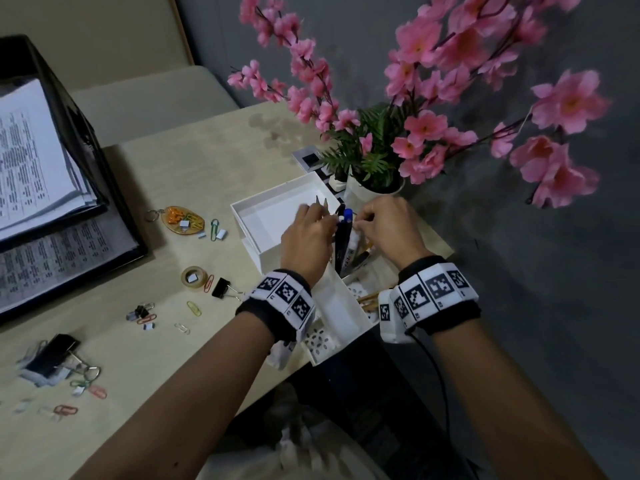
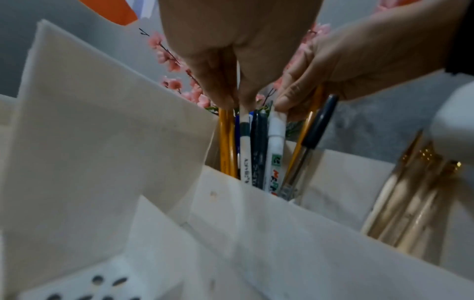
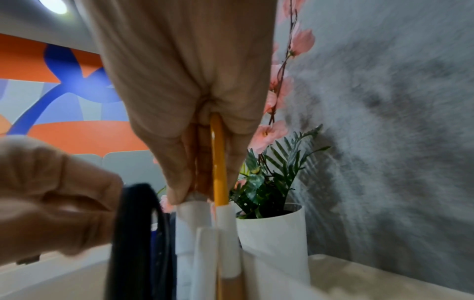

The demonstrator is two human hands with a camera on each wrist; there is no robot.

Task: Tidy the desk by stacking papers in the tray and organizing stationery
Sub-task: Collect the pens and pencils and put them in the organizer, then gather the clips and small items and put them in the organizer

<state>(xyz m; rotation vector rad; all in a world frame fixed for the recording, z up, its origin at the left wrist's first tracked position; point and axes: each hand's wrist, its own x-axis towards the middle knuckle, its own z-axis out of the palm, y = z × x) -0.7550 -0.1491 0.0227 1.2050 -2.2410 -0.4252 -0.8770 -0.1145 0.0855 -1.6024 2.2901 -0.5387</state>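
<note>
Roughly halfway, by the look of it: papers (image 1: 27, 161) already sit stacked in the black tray (image 1: 86, 140) at the desk's left, and most pens (image 1: 343, 237) & pencils stand upright in the white organizer (image 1: 332, 306) at the near desk edge. Left to do: loose clips (image 1: 194, 308), two black binder clips, tape roll (image 1: 195, 278) and a keychain w/ small bits are scattered across the desk (image 1: 173, 168), none sorted yet. Left hand (image 1: 306, 233) has its fingertips closed round two yellow pencils (image 2: 227, 142) and a white marker (image 2: 245, 146), tops only, inside the pen slot. Right hand (image 1: 388, 225) pinches a white marker cap (image 2: 277, 125) w/ a yellow pencil (image 3: 219, 162) running up between its fingers. Organizer is matte white plastic, flat thin walls, a perforated panel low on the front; pencils slim & glossy, markers fatter w/ printed barrels, one clear ballpoint w/ dark cap (image 2: 311, 130). Papers are printed sheets, edges a bit uneven. Desk is pale wood-look laminate. Plant pot (image 3: 271, 233) smooth white cylinder, just behind the organizer, w/ pink fabric-looking blossoms.
</note>
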